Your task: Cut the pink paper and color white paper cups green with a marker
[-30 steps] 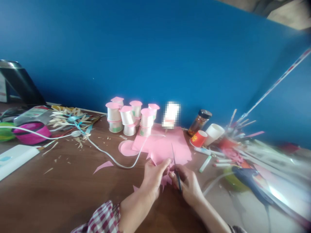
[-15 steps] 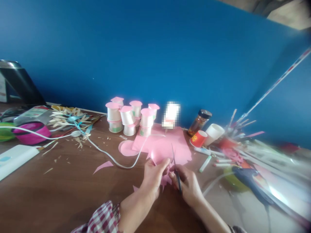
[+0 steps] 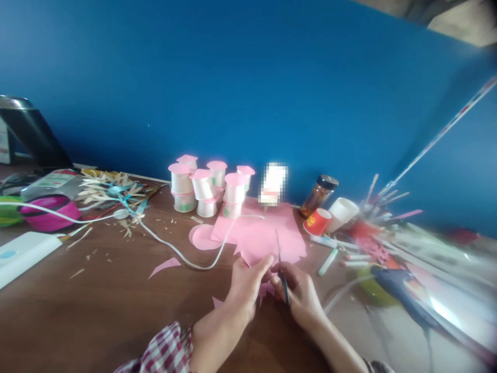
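Observation:
My left hand (image 3: pixel 244 285) is closed in a pinch on a small piece of pink paper (image 3: pixel 250 256) held just above the brown table (image 3: pixel 97 300). Beside it my right hand (image 3: pixel 301 295) grips a pair of dark scissors (image 3: pixel 280 264), blades pointing away from me and meeting the paper's edge. A jagged pink offcut (image 3: pixel 266 291) shows between the two hands. Behind them a larger pink sheet (image 3: pixel 264 228) lies flat on the table.
Several pink-topped white cups (image 3: pixel 205 189) stand stacked near the blue wall. A white cable (image 3: pixel 182 259) runs across the table. A jar (image 3: pixel 319 195), a red cup (image 3: pixel 317 221), a white cup (image 3: pixel 341 212) and markers (image 3: pixel 328 261) lie to the right. Pink scraps (image 3: pixel 165 267) and straw bits lie on the left.
The pink piece in my left hand has dropped slightly lower behind my fingers. Hands and scissors stay nearly where they were.

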